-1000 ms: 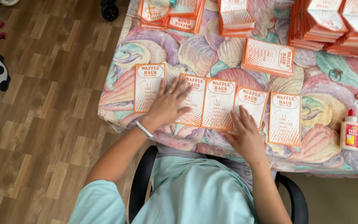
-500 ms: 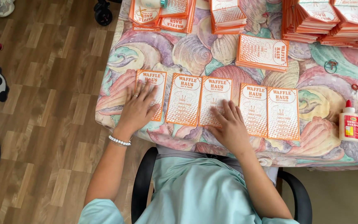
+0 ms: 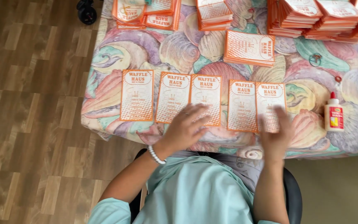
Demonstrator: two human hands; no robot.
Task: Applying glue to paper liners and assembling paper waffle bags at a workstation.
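Note:
Several orange-and-white printed paper bags lie flat in a row along the near edge of a table with a pastel shell-pattern cloth (image 3: 154, 45). My left hand (image 3: 186, 126) rests with spread fingers on the lower part of the middle bags (image 3: 206, 97). My right hand (image 3: 276, 133), blurred, lies flat on the rightmost bag (image 3: 270, 97). The leftmost bag (image 3: 137, 94) lies apart, untouched. Neither hand grips anything.
Stacks of the same orange bags (image 3: 311, 14) line the far edge, with one small pile (image 3: 249, 47) in the middle. A white glue bottle (image 3: 333, 113) with a red cap stands at the right. Wood floor (image 3: 34, 103) lies to the left; a chair wheel (image 3: 87, 14) shows at top.
Both hands have slid to the right along the row: the left from the leftmost bag to the middle ones, the right from the middle to the rightmost bag.

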